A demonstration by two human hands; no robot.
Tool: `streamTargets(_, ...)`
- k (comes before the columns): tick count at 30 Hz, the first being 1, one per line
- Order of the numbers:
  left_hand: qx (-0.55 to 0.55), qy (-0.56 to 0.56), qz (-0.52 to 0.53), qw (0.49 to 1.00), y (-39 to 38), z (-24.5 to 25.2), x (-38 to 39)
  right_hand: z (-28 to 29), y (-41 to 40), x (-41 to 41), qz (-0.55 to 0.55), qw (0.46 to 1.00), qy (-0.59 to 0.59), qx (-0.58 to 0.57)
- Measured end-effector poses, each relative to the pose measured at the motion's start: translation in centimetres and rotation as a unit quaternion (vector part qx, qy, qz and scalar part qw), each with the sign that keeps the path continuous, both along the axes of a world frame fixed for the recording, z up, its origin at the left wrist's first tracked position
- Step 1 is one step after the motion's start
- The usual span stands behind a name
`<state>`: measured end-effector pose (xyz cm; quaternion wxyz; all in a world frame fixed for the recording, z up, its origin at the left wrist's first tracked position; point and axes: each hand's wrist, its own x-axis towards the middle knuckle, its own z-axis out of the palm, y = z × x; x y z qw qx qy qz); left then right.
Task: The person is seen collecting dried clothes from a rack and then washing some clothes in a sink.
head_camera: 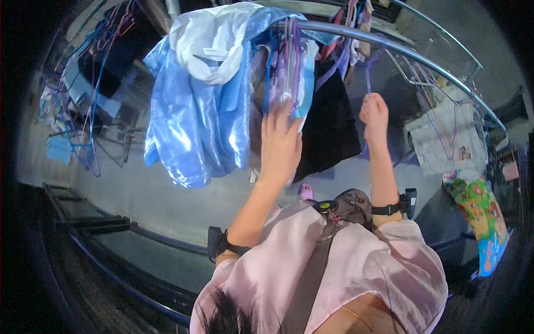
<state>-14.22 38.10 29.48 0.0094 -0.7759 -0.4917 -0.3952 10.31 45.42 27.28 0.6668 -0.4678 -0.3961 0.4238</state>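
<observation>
My left hand [281,137] reaches up with its fingers spread against hangers and clothes bunched on a curved metal rail [346,31]. Purple and blue plastic hangers [295,67] hang there close together. My right hand [375,113] is closed around a purple hanger [368,77], to the right of a black garment [331,129]. Left of my left hand hangs a shiny blue garment [200,129], with a white cloth [208,41] draped over its top.
A light sleeveless top [448,129] and a colourful printed cloth [479,217] hang at the right. Tangled hangers [95,112] with clothes are at the left. A dark metal frame [137,229] runs along the lower left. A pink slipper [306,193] shows on the floor.
</observation>
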Motion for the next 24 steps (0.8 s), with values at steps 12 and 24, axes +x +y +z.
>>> streamTargets(12, -0.246, -0.097, -0.258, 0.929, -3.1, -6.9, 12.3, 4.5, -3.6, 9.3, 0.076, 0.962, 0.259, -0.04)
streamTargets(24, -0.319, -0.122, -0.309, 0.888, 0.3, -10.0, 29.4, 7.8, -5.5, 21.2, 0.227, 0.96, 0.14, -0.081)
